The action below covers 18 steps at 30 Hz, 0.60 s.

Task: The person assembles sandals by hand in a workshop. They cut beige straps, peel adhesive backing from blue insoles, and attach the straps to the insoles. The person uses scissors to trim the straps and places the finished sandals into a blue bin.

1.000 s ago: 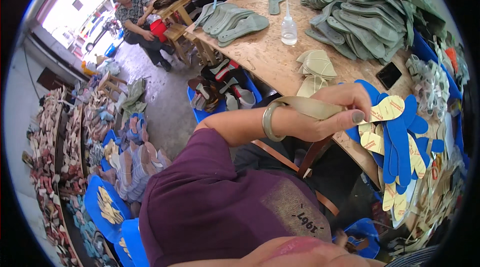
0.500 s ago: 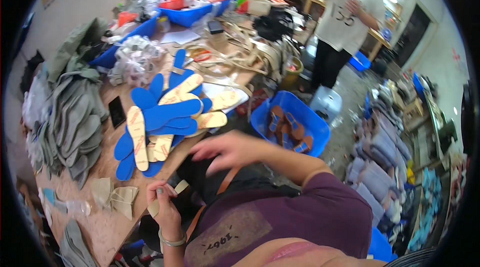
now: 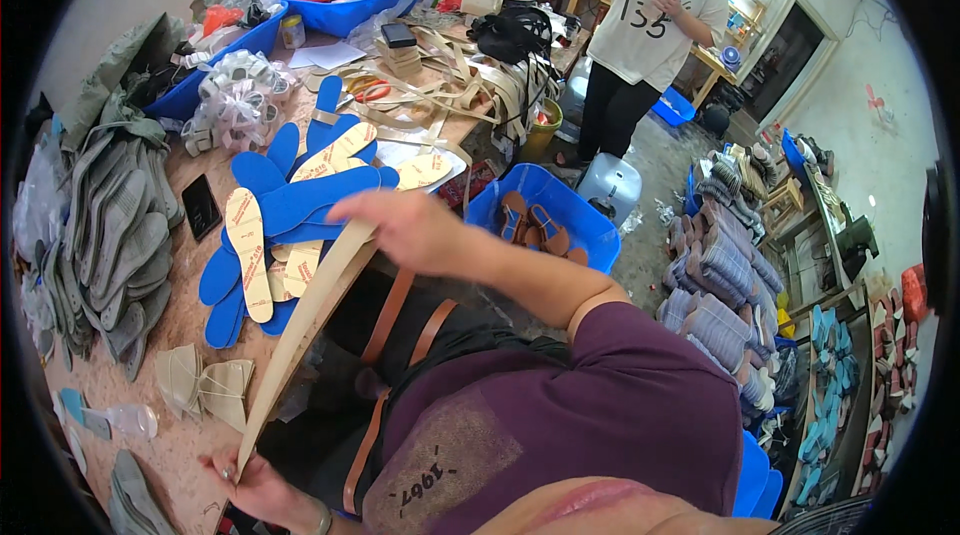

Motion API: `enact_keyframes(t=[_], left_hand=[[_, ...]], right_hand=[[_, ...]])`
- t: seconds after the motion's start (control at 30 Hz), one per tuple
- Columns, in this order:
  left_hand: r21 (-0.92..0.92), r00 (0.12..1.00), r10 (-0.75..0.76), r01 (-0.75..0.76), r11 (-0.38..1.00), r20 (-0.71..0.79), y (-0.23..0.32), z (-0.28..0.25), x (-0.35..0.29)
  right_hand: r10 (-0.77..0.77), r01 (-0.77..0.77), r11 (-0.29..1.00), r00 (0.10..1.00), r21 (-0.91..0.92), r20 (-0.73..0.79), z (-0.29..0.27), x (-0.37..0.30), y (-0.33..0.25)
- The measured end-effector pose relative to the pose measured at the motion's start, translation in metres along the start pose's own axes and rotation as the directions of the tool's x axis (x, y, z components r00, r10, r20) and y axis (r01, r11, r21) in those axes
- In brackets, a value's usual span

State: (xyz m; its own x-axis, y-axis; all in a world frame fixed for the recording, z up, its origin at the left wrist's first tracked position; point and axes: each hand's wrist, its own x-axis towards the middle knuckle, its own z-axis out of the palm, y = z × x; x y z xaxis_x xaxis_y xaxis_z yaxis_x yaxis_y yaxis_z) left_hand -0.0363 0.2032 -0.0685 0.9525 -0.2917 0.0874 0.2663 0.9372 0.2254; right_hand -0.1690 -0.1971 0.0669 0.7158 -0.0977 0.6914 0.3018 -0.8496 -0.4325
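Observation:
A long beige strap (image 3: 310,320) is stretched at a slant along the near edge of the table. My left hand (image 3: 262,491) pinches its lower end. At the upper end, my right hand (image 3: 408,233) grips the strap, with fingers closed on it and partly hidden behind the hand. Just beyond my right hand lies a fanned heap of blue insoles (image 3: 322,205). Some cream insoles (image 3: 251,257) with red print rest among them, face up. A bundle of beige pieces tied with thread (image 3: 226,391) sits on the tabletop above my left hand.
Grey sole-shaped pieces (image 3: 118,225) are piled at the left, near a black phone (image 3: 201,207). A blue tub (image 3: 592,237) with brown sandals stands right of the table. Beyond it another person (image 3: 655,30) stands. Stacked striped footwear (image 3: 722,265) lines the right side.
My hands have moved apart, the right one up and the left one down and leftward. The strap, gathered by my left hand before, now spans between them. The view has shifted slightly.

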Motion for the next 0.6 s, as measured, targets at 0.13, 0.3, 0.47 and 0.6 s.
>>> enact_keyframes(t=[0.13, 0.3, 0.47, 0.6], left_hand=[[0.053, 0.990, 0.143, -0.142, 0.988, -0.015, 0.089, -0.098, 0.001], [0.626, 0.898, 0.409, -0.226, 0.746, -0.163, 0.182, -0.189, -0.001], [0.953, 0.719, 0.665, -0.013, 0.303, -0.201, 0.190, -0.185, 0.014], [0.984, 0.656, 0.734, 0.096, 0.148, -0.174, 0.178, -0.177, 0.018]], right_hand=[[0.247, -0.247, 0.969, 0.969, 0.028, -0.002, -0.056, -0.003, 0.026], [0.366, -0.362, 0.927, 0.930, -0.095, 0.037, -0.100, -0.018, 0.063], [0.525, -0.514, 0.841, 0.851, 0.171, -0.023, -0.135, -0.045, 0.132], [0.568, -0.563, 0.814, 0.823, 0.140, 0.009, -0.123, -0.079, 0.191]])
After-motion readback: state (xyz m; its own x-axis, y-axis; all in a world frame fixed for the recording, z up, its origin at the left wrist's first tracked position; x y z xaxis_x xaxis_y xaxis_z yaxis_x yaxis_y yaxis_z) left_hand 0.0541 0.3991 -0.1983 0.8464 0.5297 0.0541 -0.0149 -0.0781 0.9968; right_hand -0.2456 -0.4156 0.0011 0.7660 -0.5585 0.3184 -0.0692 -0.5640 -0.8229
